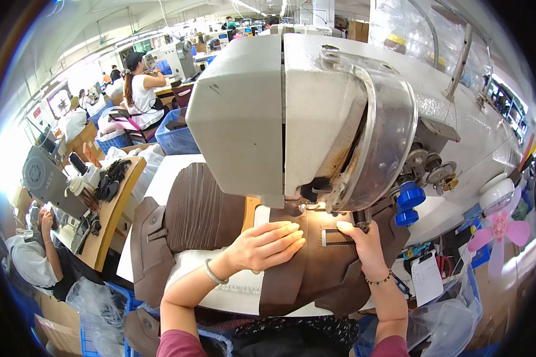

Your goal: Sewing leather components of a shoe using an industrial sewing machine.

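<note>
A brown leather panel (289, 271) lies under the head of a large pale sewing machine (244, 119), lit by a lamp near the needle area. My left hand (271, 245) rests flat on the panel, fingers stretched out side by side, just left of the needle area. On the right, my right hand (368, 247) grips the panel's side, its thumb on top beside a stitched rectangular slot (337, 235). Its other fingers are mostly hidden. Further brown leather pieces, one pleated (199, 205), spread to the left over the white table (190, 268).
Blue thread-tension knobs (408, 203) jut from the machine on the right. Beyond them stand a pink fan (499, 232), red-handled scissors (443, 265) and a paper slip (427, 279). A wooden side table (116, 217) is at left; co-workers (142, 92) sit at other machines.
</note>
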The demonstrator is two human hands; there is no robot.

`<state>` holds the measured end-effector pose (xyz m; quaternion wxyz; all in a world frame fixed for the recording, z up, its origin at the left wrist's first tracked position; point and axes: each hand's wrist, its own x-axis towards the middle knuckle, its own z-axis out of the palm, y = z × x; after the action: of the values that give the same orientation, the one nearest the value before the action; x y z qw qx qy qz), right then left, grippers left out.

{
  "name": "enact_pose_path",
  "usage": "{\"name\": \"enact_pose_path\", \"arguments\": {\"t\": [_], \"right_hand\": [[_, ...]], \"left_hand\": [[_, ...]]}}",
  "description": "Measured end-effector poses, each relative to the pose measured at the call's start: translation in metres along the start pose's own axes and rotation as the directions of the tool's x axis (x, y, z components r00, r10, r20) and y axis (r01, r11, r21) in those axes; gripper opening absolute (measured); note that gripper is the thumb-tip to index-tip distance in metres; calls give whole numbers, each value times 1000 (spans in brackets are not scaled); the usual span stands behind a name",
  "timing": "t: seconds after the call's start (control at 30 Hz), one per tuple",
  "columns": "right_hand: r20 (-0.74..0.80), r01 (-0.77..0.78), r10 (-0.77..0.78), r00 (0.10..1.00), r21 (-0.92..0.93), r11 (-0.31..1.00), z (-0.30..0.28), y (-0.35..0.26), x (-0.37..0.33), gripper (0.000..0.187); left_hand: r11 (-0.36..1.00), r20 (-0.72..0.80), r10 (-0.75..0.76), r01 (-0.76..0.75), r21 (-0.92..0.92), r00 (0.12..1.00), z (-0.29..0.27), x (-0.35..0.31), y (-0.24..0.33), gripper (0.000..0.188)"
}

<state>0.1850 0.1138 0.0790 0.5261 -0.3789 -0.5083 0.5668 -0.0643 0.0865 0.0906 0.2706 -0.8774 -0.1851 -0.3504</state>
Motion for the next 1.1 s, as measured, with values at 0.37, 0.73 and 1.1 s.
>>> {"name": "enact_pose_path", "arguments": {"t": [0.37,0.73,1.1], "right_hand": [[-9,70,-70,997,1,998,0,4,-5,21],[-5,112,-112,994,-25,993,-9,19,10,21],[-49,126,-127,991,-9,992,-1,13,9,23]], "left_hand": [[999,-27,-23,22,-40,999,-4,1,-2,25],[992,-46,-112,109,-69,993,0,4,-6,24],[991,-62,-112,108,-74,992,4,-2,-11,26]]}}
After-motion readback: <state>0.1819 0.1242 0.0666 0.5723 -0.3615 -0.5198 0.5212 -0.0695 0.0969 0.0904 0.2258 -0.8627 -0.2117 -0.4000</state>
